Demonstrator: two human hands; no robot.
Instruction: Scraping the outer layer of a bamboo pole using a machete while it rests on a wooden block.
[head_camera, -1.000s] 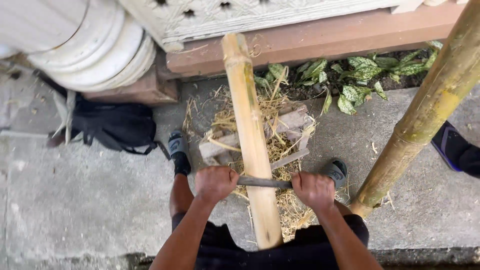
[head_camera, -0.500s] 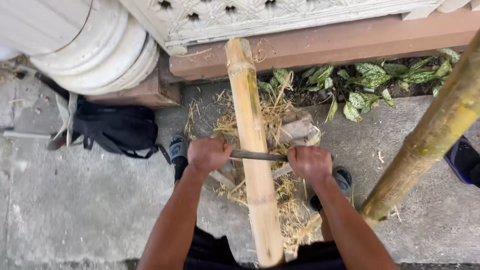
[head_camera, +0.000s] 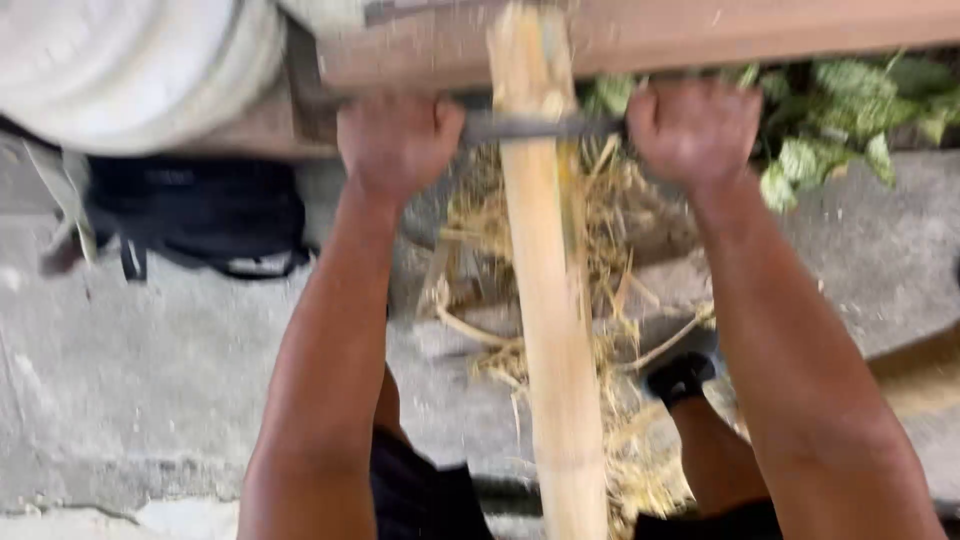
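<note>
Your left hand (head_camera: 398, 140) and right hand (head_camera: 694, 130), near the top of the frame, are each fisted around one end of a dark metal blade (head_camera: 540, 127) laid across a pale bamboo pole (head_camera: 545, 300) running down the centre, over straw shavings (head_camera: 610, 230).

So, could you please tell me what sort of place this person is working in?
Most likely an outdoor yard beside a building. The ground is rough concrete strewn with pale shavings, leafy green plants grow along a low reddish ledge, and both hands draw a blade across a bamboo pole.
</note>
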